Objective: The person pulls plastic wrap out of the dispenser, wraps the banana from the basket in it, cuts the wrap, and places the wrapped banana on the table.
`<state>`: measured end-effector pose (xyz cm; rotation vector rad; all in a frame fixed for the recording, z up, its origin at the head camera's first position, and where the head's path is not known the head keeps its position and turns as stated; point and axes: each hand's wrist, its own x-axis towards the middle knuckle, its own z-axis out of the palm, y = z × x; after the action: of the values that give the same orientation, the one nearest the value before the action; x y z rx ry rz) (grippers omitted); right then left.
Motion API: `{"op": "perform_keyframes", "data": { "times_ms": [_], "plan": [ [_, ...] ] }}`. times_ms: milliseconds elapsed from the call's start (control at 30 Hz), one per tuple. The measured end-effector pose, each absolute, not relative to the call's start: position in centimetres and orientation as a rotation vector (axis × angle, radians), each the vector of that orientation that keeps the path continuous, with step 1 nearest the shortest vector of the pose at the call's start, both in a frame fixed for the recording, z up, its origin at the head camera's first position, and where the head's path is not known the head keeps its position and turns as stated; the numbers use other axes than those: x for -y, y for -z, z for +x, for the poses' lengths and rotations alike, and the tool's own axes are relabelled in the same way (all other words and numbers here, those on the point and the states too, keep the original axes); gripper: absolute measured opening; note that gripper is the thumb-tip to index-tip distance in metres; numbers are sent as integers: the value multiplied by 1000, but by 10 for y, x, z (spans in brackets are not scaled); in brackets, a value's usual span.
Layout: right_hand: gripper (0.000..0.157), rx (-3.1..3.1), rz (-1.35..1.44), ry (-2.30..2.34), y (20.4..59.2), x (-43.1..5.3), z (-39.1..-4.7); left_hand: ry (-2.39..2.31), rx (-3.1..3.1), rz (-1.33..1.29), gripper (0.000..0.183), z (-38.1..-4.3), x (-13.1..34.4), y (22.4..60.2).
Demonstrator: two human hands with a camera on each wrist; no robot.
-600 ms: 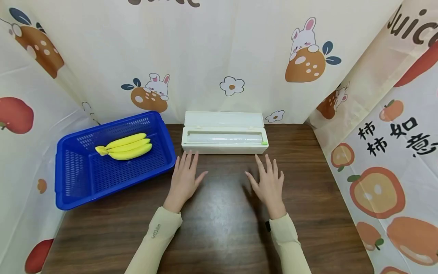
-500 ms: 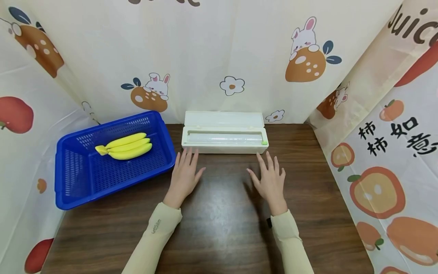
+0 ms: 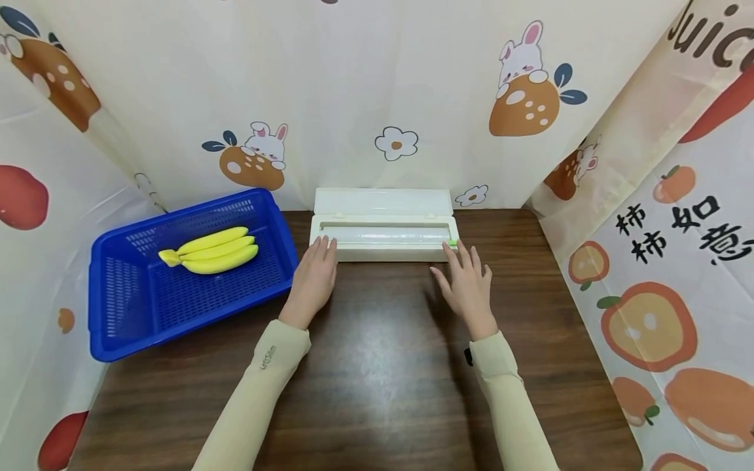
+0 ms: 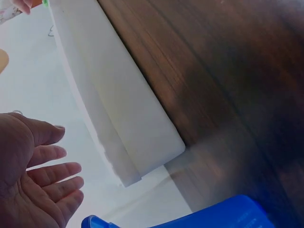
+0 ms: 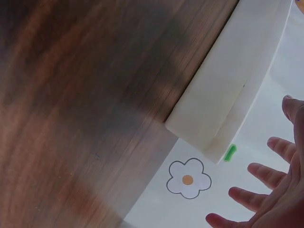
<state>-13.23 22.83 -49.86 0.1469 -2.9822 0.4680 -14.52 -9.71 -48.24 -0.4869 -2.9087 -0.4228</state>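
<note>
Hanging printed cloth (image 3: 341, 78), brown wooden table (image 3: 377, 392), white box (image 3: 385, 254)

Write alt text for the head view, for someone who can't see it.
A person's left hand and right hand are held near opposite ends of a white box, its lid open, with a clear roll inside. To the left, a blue basket holds three yellow bananas. Box and basket stand on a brown table before a cream, rabbit-printed curtain.

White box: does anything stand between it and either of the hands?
Nothing visible: left hand and right hand are at the front of the white box; the blue basket sits off to its left.
</note>
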Motion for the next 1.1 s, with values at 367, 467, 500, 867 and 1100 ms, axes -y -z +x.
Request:
{"op": "perform_keyframes", "data": {
  "times_ms": [367, 467, 500, 867, 1100],
  "plan": [
    [60, 3033, 201, -421, 502, -232, -159, 456, 2974, -507, 47, -167, 97, 482],
    [58, 3058, 203, -408, 501, -231, -165, 447, 2974, -514, 48, -172, 97, 484],
    [56, 3058, 204, -402, 501, -231, -167, 444, 2970, -521, 47, -174, 97, 484],
    [43, 3046, 237, -413, 504, -232, -183, 465, 2931, -512, 36, -183, 92, 487],
    [29, 2956, 252, -435, 507, -233, -191, 435, 2971, -436, 28, -191, 86, 486]
  ]
}}
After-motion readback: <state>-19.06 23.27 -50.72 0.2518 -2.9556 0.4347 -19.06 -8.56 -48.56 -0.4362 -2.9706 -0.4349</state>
